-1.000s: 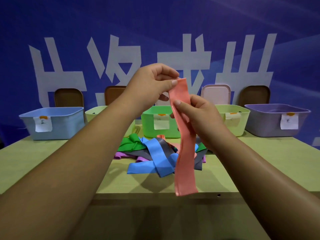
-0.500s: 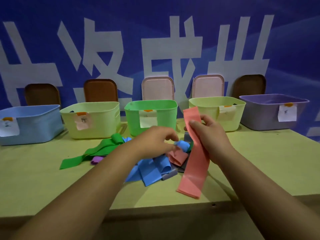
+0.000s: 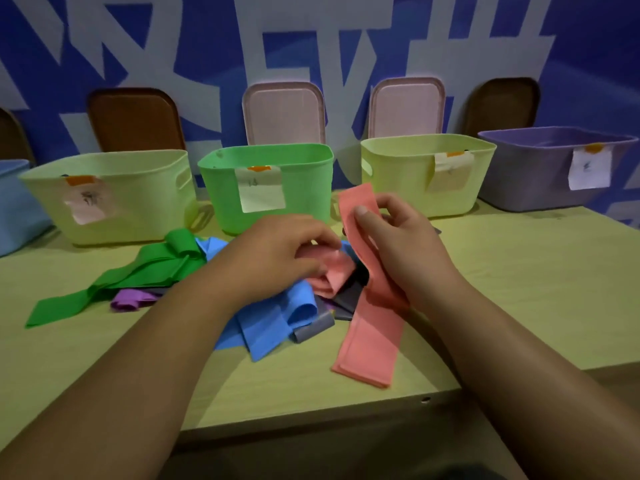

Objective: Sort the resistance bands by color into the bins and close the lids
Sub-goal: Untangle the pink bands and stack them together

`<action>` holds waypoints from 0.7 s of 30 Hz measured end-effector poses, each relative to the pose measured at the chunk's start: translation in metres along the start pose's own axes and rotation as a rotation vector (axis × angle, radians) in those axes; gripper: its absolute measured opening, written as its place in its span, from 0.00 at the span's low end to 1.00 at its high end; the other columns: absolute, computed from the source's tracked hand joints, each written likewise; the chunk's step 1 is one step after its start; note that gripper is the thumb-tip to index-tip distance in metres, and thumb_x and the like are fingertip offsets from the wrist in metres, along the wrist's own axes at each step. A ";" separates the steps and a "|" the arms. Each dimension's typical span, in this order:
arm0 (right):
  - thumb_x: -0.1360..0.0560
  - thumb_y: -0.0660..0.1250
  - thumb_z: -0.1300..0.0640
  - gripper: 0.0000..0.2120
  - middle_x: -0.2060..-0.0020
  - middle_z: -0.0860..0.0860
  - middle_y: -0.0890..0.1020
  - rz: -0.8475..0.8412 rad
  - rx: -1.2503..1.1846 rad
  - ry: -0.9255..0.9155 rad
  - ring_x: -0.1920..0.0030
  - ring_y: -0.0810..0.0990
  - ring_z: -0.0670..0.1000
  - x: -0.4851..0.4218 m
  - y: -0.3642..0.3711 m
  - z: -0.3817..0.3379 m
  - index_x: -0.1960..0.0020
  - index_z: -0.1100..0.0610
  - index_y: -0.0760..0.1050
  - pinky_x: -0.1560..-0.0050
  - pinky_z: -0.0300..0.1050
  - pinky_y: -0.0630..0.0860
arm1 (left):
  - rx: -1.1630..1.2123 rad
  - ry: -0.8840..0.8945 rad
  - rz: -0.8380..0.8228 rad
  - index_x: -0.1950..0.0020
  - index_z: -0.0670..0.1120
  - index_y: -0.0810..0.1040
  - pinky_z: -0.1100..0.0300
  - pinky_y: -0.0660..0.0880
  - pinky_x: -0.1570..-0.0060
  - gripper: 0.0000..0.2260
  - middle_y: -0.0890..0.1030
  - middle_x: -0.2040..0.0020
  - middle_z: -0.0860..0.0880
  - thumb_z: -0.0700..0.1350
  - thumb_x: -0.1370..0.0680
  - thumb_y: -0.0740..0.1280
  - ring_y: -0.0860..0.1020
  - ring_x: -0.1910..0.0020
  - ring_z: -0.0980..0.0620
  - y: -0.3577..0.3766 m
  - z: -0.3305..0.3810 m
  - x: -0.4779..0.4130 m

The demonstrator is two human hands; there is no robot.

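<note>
My right hand (image 3: 398, 247) is closed on a long pink band (image 3: 372, 317). The thumb lies across the band's upper end and the other fingers curl behind it. The band hangs down from the hand, and its lower end rests on the table (image 3: 519, 289) near the front edge.

My left hand (image 3: 277, 254) reaches into the pile at the table's centre. Its fingertips are pinched on a second, crumpled pink band (image 3: 332, 275), just left of the long one.

Pile contents:
- A blue band (image 3: 273, 327) lies folded under my left forearm, near side of the pile.
- A green band (image 3: 138, 275) runs left from the pile, one end trailing toward the near left.
- A purple band (image 3: 130, 299) is bunched just beside the green one, on its near side.
- A grey band (image 3: 317, 327) shows between the blue band and the long pink one.

Bins stand in a row along the far side of the table, all open. From left to right: a blue bin (image 3: 14, 202), partly out of view; a pale yellow-green bin (image 3: 110, 199); a green bin (image 3: 266, 185); a second pale yellow-green bin (image 3: 426, 171); a purple bin (image 3: 554, 168). Each fully visible bin carries a paper label; I cannot read them.

Lids lean upright against the blue wall behind the bins: a brown lid (image 3: 135, 119), two pink lids (image 3: 284, 112), and a further brown lid (image 3: 502, 102) at the right.
</note>
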State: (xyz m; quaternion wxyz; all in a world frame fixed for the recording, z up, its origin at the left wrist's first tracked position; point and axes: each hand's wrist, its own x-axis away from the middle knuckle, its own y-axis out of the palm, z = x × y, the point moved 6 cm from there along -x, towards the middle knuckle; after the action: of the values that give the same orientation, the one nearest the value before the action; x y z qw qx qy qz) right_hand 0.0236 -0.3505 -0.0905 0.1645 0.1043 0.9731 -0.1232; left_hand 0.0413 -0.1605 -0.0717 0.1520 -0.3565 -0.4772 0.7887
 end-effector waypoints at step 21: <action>0.13 0.63 0.42 0.07 0.52 0.53 0.88 -0.272 -0.104 0.009 0.55 0.84 0.53 0.023 0.014 -0.010 0.41 0.41 0.79 0.49 0.56 0.80 | 0.245 -0.135 0.496 0.51 0.51 0.82 0.59 0.79 0.57 0.03 0.81 0.58 0.56 0.47 0.19 0.74 0.79 0.57 0.58 -0.028 -0.003 0.012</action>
State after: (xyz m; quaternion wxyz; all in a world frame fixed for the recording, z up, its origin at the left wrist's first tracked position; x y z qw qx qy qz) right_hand 0.0032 -0.3307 -0.0924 0.1470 -0.0367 0.9840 -0.0935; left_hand 0.0320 -0.1382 -0.0536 -0.0358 -0.3883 -0.2856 0.8755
